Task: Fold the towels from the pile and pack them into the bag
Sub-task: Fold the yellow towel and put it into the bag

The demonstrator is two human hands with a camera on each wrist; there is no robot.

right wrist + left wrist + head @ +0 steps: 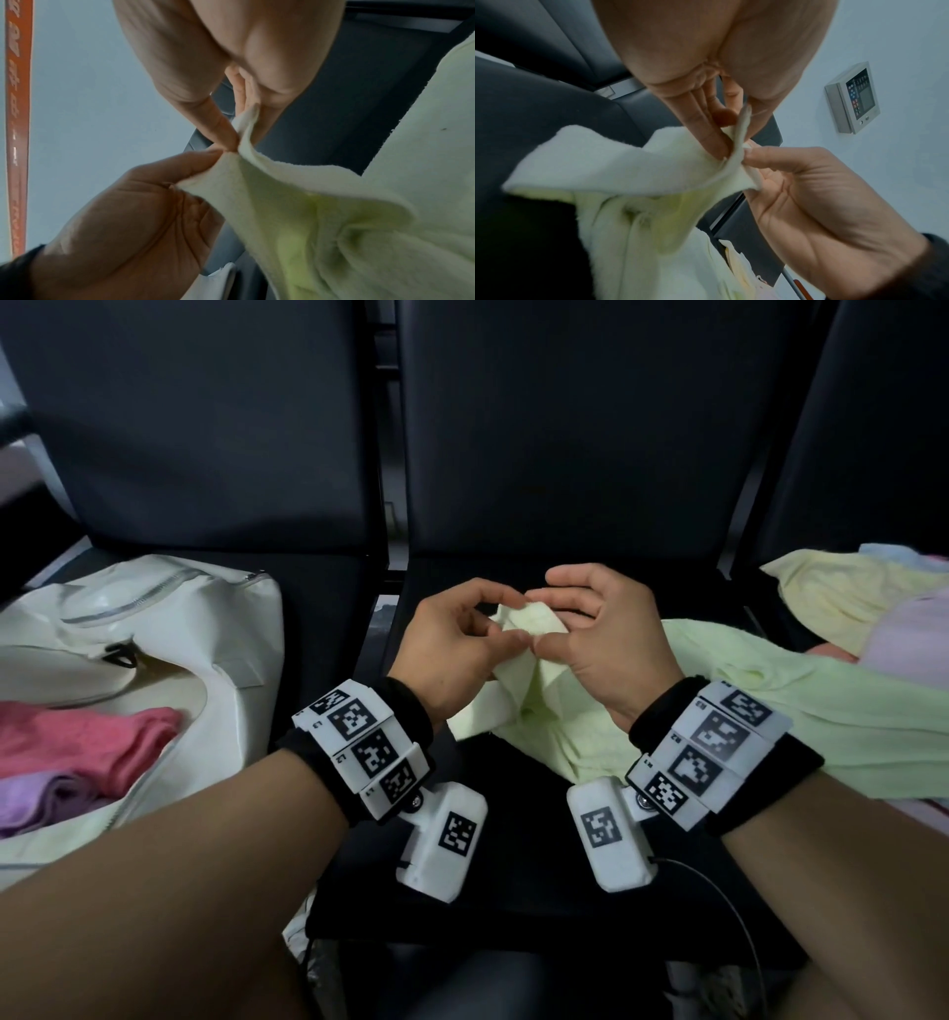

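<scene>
Left hand point(452, 649) and right hand point(606, 649) close together above the dark seat point(513, 865), both pinching one corner of the pale green towel point(770, 711). Rest of it trailing right toward the pile point(847, 598). White bag point(231, 629) at left, unzipped, pink towel point(87, 742) inside.

Both my forearms reach forward, wrists close. My left hand point(452, 639) and right hand point(603, 639) meet, each grip a fingertip pinch, other fingers loosely curled.
</scene>
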